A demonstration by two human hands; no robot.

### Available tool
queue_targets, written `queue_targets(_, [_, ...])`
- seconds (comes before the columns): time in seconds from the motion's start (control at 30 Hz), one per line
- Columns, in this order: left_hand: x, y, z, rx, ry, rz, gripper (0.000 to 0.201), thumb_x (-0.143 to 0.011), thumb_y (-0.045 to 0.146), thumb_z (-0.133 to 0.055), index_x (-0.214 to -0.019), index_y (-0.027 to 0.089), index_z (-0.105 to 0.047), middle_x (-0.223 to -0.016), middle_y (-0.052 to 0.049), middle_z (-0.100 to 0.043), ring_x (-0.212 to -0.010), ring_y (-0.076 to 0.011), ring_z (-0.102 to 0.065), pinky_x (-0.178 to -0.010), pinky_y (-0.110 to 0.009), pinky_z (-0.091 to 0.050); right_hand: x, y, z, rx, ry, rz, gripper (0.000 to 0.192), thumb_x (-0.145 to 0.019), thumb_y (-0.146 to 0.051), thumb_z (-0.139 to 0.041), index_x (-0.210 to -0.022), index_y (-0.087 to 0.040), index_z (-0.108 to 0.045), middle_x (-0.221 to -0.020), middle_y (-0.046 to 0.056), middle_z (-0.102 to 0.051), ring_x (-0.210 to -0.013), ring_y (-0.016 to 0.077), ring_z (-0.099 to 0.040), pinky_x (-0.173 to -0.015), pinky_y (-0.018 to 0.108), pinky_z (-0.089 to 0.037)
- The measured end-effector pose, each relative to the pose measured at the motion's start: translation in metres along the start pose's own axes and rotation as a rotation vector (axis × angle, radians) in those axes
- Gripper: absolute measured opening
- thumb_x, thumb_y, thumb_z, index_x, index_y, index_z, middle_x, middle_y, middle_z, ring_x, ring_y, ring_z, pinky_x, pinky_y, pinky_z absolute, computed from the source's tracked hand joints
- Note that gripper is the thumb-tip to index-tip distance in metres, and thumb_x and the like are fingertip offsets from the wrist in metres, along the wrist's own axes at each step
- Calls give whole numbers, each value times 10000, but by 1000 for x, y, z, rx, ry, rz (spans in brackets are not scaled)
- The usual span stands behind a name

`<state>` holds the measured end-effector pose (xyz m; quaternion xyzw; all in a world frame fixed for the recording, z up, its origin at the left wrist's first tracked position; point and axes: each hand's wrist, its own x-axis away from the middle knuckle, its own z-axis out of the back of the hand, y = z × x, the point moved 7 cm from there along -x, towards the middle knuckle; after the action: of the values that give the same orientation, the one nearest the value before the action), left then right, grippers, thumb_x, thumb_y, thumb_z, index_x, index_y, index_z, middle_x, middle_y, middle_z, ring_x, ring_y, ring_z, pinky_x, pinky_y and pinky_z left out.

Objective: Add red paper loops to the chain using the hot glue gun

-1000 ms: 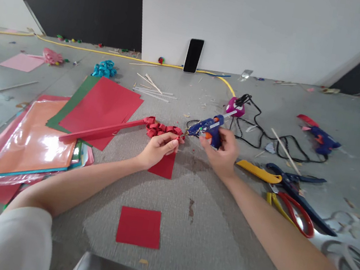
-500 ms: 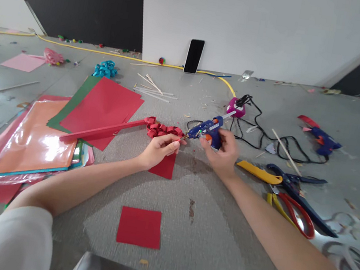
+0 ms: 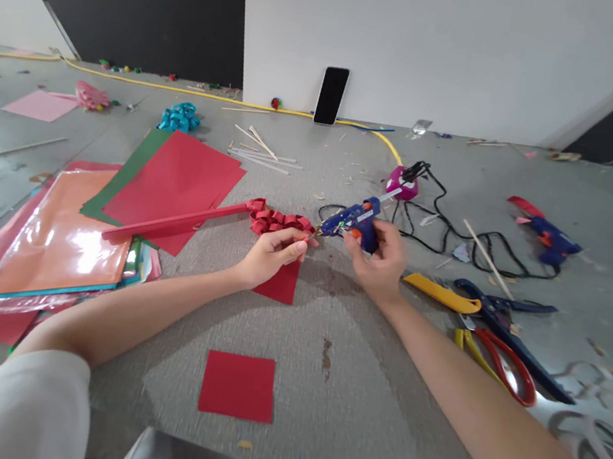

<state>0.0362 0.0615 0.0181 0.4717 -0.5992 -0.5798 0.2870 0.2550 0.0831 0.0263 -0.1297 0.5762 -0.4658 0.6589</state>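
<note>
A: Entry, bench centre. Your red paper chain (image 3: 278, 220) lies on the bench (image 3: 358, 411) just beyond your left hand (image 3: 270, 255), several curled links already joined and running off into a long flat red strip (image 3: 172, 223) that points toward the stacked sheets. Your right hand (image 3: 380, 261) is wrapped around the blue glue gun (image 3: 352, 220), nozzle aimed at the chain's near end, tip almost touching your left fingertips.

B: How far along would you log it?

A: Judged from the links alone: partway. A run of loops is made; the long strip is uncurled, and two red squares are unused, one (image 3: 280, 281) under your left hand, one (image 3: 239, 385) lying nearer you. Whether glue is on the link now, I cannot tell; the tip is too small to read.

B: Hand poses?

A: Left forearm rests on the bench, fingers pinched narrow on the end link, holding it against the nozzle. Right wrist is cocked inward, fingers closed on the gun's grip, its black cord (image 3: 448, 226) trailing back to the right.

B: Surroundings?

A: Red and green sheets (image 3: 174, 176) left, scissors (image 3: 509, 314) right, a second glue gun (image 3: 549, 237) farther right, a phone (image 3: 330, 95) propped against the wall.
</note>
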Motion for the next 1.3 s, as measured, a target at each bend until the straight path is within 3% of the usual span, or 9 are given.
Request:
queue_targets(0.23, [1,0,0,-21,-8,2,494,-943,596,-681,-1068,120,-728,-761,-2,-583,-643,-79,-442,-619,-233,-338,0,-5,2,69,40,80,356,-873,-467,-768,-1101,-240,-618,-886,12,-647,-771,180,-620,-719,340,-526])
queue_targets(1.3, [1,3,1,-51,19,-4,527,-912,626,-700,-1071,128,-769,-759,-13,-593,-693,-105,-511,-688,-247,-420,-4,-14,7,61,108,98,329,-873,-486,-759,-1064,-244,-643,-861,16,-662,-722,180,-608,-653,331,-512])
